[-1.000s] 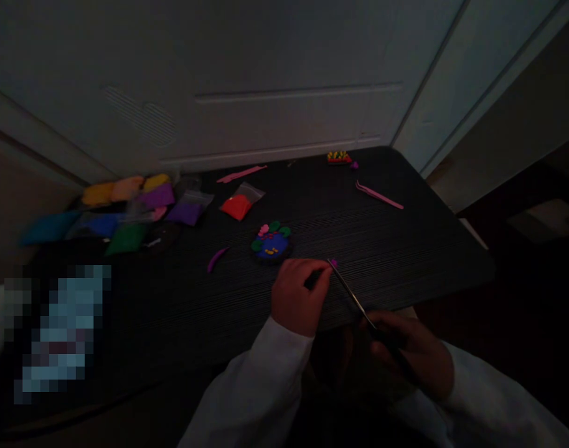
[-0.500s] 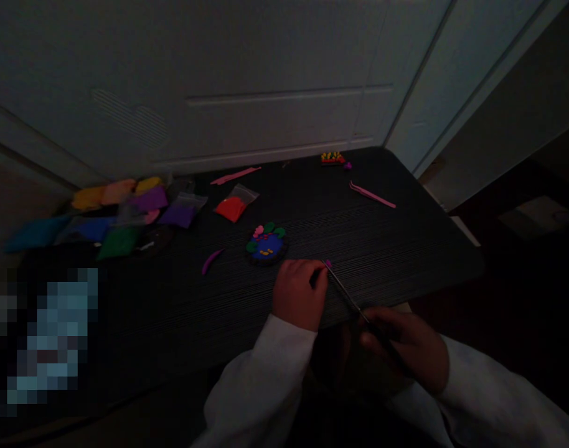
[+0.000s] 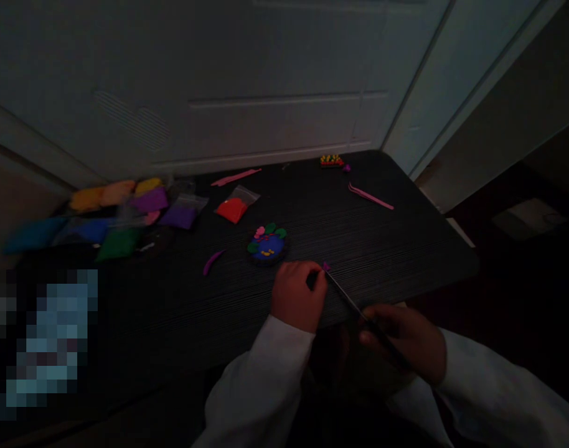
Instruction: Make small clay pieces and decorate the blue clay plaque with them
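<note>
My left hand [image 3: 299, 294] is closed, thumb and forefinger pinched at a tiny purple clay piece [image 3: 327, 266] that shows beyond the fingertips. My right hand [image 3: 408, 341] grips the dark handle of a slim, straight metal tool [image 3: 345, 295]; its exact kind is too dim to tell. The tool's tip meets the purple piece beside my left fingertips. Just behind my left hand lies a round clay pond [image 3: 267, 246] with a blue middle, green leaves, a pink flower and a dark rim. A curved strip of purple clay [image 3: 213, 262] rests to its left.
Several bags of coloured clay [image 3: 121, 242] lie at the dark table's left, and a red bag [image 3: 233, 208] nearer the middle. Pink tools [image 3: 236, 177], pink tweezers [image 3: 371, 196] and a small yellow-topped clay model [image 3: 331, 161] lie farther back. A white panel stands behind.
The metal tool's tip has drawn back slightly toward me, and more of the purple piece shows. My hands otherwise stay nearly in place; the view has shifted a little.
</note>
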Motion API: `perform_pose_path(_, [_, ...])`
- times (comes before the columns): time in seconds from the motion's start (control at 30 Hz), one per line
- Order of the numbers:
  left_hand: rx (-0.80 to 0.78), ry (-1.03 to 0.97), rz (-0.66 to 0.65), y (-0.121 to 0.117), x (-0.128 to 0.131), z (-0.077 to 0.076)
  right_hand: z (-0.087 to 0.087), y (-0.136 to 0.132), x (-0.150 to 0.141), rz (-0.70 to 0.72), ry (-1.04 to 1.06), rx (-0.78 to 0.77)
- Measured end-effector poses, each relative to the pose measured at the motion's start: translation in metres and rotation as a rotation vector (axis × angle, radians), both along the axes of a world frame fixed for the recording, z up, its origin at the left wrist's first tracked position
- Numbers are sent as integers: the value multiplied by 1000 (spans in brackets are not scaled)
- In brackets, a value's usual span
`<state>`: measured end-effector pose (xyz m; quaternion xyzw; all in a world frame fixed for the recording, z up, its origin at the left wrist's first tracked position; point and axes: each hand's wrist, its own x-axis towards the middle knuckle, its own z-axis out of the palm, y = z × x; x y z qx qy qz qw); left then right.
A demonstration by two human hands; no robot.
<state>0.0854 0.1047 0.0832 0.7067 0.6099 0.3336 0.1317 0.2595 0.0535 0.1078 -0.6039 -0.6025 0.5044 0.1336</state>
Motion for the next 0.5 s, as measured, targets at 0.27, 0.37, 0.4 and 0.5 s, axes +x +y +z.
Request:
perform_pose_path(0.27, [-64,-146,151,-13,-35,6,-2,-4,2,55,-106,58])
perform_pose_path(0.37, [-78,-235,175,-13,-46,5,-7,-7,2,89,-156,81])
perform_pose_path(0.4, [-80,-247,174,-13,-48,5,-8,-8,2,102,-162,85])
perform_pose_path(0.5, [-104,-232,168,-12,-53,8,-7,-13,1,132,-152,89])
